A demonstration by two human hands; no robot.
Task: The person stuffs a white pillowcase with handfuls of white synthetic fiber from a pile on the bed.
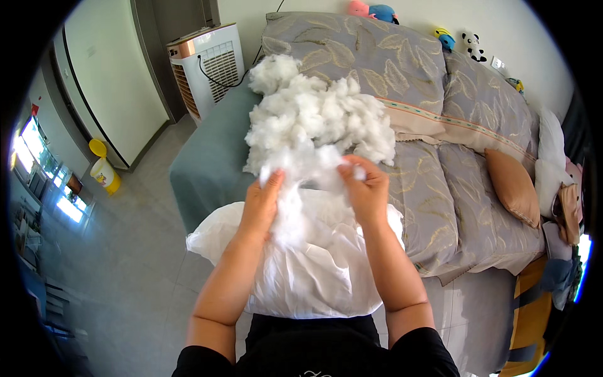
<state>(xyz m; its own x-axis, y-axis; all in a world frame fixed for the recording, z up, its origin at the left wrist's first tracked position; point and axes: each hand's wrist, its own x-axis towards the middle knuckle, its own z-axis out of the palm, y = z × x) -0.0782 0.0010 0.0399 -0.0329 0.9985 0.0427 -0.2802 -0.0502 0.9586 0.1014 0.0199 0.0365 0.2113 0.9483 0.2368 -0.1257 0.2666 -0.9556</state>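
Note:
Between my hands stretches a loose tuft of white fiber stuffing (308,162), pulled thin in the middle. My left hand (264,200) is closed on its left end, thumb on top, with a wisp hanging down toward my lap. The other end is pinched in my right hand (366,187). Below both hands a white fabric cover (314,276) lies spread over my lap, with some fluff on its upper part. Just beyond my hands rises a large heap of the same white stuffing (314,113) on the sofa.
The sofa (414,188) has a grey leaf-patterned cover and a teal arm (210,151). A brown cushion (512,187) leans at its right end. A white air cooler (210,66) stands behind the arm. A yellow and white bin (105,174) sits on the floor at left.

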